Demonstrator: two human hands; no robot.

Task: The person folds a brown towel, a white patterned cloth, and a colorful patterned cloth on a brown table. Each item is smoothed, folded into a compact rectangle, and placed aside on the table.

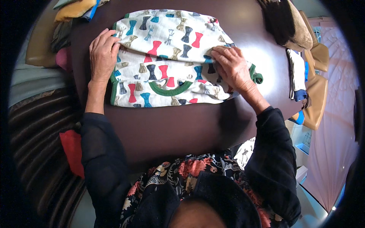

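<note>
A white knit shirt with a bow-tie print (171, 54) lies partly folded on the dark brown table (171, 128). Its green ribbed neckline faces me, and a green cuff sticks out at its right side. My left hand (102, 50) grips the shirt's left edge, thumb and fingertips together on the cloth. On the right part, my right hand (232, 64) rests with its fingers bent over a fold of the fabric; whether it pinches the cloth I cannot tell. A crosswise fold runs between the two hands.
Folded cloths, one yellow (75, 10), lie at the table's far left corner. A dark brown and tan furry item (285, 25) and a white folded garment (297, 71) sit along the right edge. Tan chairs (316, 99) stand beyond it. Red cloth (72, 152) is near my left arm.
</note>
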